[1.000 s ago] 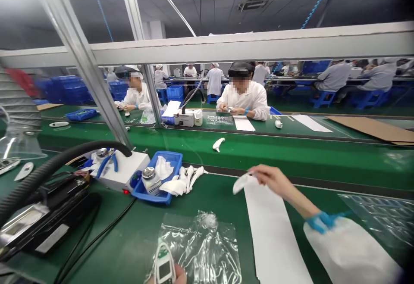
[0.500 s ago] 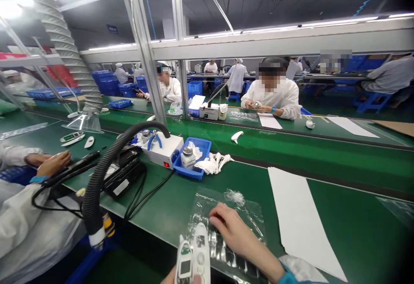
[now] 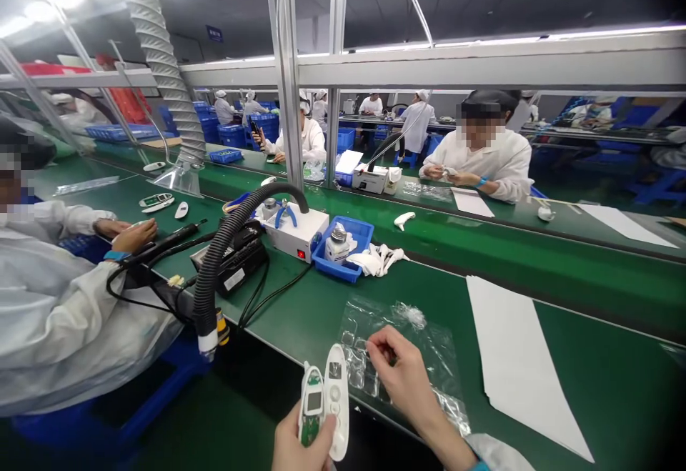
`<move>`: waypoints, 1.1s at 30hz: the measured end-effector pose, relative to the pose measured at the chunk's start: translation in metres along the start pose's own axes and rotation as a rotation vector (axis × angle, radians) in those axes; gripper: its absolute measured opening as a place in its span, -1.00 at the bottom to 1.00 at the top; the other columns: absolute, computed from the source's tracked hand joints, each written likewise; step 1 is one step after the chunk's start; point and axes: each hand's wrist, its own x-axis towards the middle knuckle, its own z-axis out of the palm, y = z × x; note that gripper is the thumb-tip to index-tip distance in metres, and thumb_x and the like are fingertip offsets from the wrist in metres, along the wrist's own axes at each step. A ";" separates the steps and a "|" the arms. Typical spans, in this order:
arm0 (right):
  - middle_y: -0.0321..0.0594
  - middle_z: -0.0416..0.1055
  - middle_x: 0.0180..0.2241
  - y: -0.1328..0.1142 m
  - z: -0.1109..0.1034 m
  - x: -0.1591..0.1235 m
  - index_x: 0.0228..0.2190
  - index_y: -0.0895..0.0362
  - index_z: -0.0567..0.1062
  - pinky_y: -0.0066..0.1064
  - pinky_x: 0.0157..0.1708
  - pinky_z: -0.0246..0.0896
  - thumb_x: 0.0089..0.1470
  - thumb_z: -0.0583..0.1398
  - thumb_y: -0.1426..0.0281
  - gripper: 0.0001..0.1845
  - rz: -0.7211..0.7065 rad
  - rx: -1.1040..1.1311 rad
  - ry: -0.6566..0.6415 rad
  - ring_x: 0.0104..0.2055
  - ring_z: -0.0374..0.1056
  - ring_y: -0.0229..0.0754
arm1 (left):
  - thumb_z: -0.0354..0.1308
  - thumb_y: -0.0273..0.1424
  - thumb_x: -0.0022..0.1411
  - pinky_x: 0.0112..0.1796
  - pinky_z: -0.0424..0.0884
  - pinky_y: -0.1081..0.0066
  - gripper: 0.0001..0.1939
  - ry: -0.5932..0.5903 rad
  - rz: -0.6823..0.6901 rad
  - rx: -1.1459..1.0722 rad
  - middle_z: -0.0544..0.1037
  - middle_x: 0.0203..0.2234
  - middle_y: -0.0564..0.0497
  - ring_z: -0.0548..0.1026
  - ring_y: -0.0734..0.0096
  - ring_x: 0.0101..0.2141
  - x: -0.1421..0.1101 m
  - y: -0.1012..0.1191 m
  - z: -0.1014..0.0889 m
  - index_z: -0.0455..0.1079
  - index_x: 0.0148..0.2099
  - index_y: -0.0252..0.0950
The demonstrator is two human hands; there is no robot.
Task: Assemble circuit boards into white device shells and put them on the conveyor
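Note:
My left hand (image 3: 304, 437) is closed around two white shell halves, held side by side and upright near the table's front edge. One is a device half with a circuit board (image 3: 311, 401), green with a small grey screen; the other is a long white cover (image 3: 339, 403) with a window and round openings. My right hand (image 3: 399, 371) has thumb and forefinger pinched together, over a clear plastic sheet (image 3: 434, 346) bearing rows of small clear squares. Whatever the pinch holds, if anything, is too small to make out. A crumpled clear scrap (image 3: 412, 315) lies on the sheet's far side.
White paper sheets (image 3: 517, 357) lie to the right. Behind are a blue tray (image 3: 343, 271) with a bottle, white shell parts (image 3: 378, 260) and a white box (image 3: 297, 235). A black hose (image 3: 206, 292) arches at left, near a co-worker's sleeve (image 3: 58, 314). Another co-worker sits across.
The view has swung left, so the scene sits further right. My left hand has come up with the shell halves, which now stand apart more. My right hand stays over the plastic sheet, fingers pinched.

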 end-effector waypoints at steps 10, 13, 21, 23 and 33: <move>-0.36 0.23 -0.57 -0.018 -0.004 -0.014 -0.56 0.16 0.39 -0.46 -0.50 0.01 0.03 0.15 0.35 -0.81 0.193 0.186 -0.214 -0.51 0.08 -0.30 | 0.33 -0.13 -0.13 -0.73 0.10 0.53 -0.57 -0.070 0.057 0.034 0.21 -0.82 0.20 0.16 0.56 -0.78 -0.011 0.002 0.012 0.44 -0.33 -0.40; -0.37 0.21 -0.59 -0.017 -0.001 -0.015 -0.57 0.16 0.38 -0.47 -0.52 -0.01 0.02 0.16 0.36 -0.81 0.208 0.189 -0.194 -0.53 0.07 -0.31 | 0.32 -0.16 -0.11 -0.72 0.11 0.53 -0.59 -0.079 0.074 0.054 0.24 -0.81 0.18 0.18 0.55 -0.78 -0.012 0.003 0.013 0.43 -0.33 -0.40; -0.40 0.17 -0.62 -0.012 -0.001 -0.016 -0.56 0.17 0.40 -0.47 -0.54 -0.04 0.00 0.18 0.33 -0.81 0.247 0.243 -0.250 -0.55 0.04 -0.32 | 0.30 -0.20 -0.11 -0.72 0.12 0.53 -0.66 -0.077 0.076 0.090 0.24 -0.80 0.16 0.19 0.54 -0.78 -0.014 0.005 0.010 0.39 -0.41 -0.39; -0.40 0.16 -0.63 -0.012 -0.001 -0.015 -0.56 0.17 0.40 -0.47 -0.54 -0.04 0.00 0.18 0.34 -0.81 0.252 0.248 -0.262 -0.55 0.04 -0.32 | 0.28 -0.21 -0.10 -0.71 0.13 0.53 -0.68 -0.080 0.072 0.095 0.23 -0.79 0.16 0.18 0.54 -0.77 -0.015 0.006 0.009 0.37 -0.43 -0.38; -0.42 0.18 -0.60 -0.014 0.006 -0.023 -0.53 0.11 0.30 -0.48 -0.53 0.00 0.05 0.19 0.32 -0.79 0.227 0.243 -0.214 -0.54 0.08 -0.31 | 0.27 -0.21 -0.10 -0.72 0.11 0.53 -0.69 -0.072 0.061 0.083 0.23 -0.81 0.17 0.18 0.54 -0.78 -0.017 0.009 0.007 0.36 -0.45 -0.37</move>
